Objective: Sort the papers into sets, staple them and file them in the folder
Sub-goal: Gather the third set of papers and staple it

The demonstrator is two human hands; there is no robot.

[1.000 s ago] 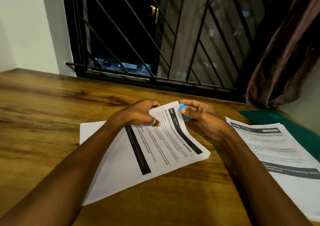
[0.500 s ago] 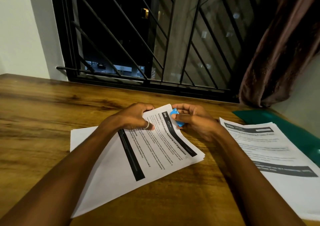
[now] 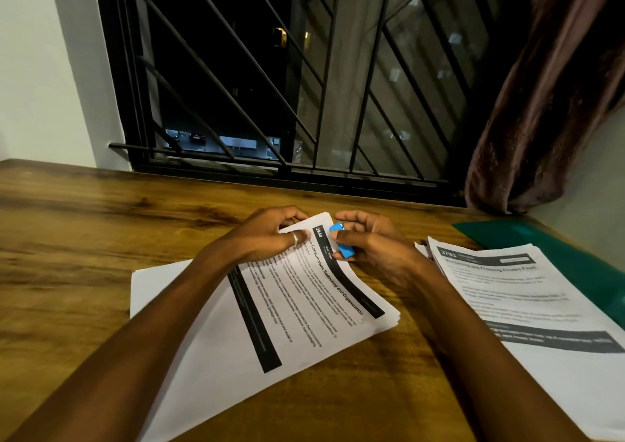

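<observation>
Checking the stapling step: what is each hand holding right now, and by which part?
The right hand grips the small blue stapler round its body. The left hand holds the 2940 paper set at its top corner.

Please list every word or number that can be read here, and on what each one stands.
"2940": header band of the middle paper set.
"...en Consumables Restocking and Organization": its title, start hidden under the left hand.
"3793": header of the right pile.
"Portioning and Freezing Frozen Food": its title, blurred, so uncertain.
Body text on both: too small to read.
Blue stapler in the right hand: no text visible.
</observation>
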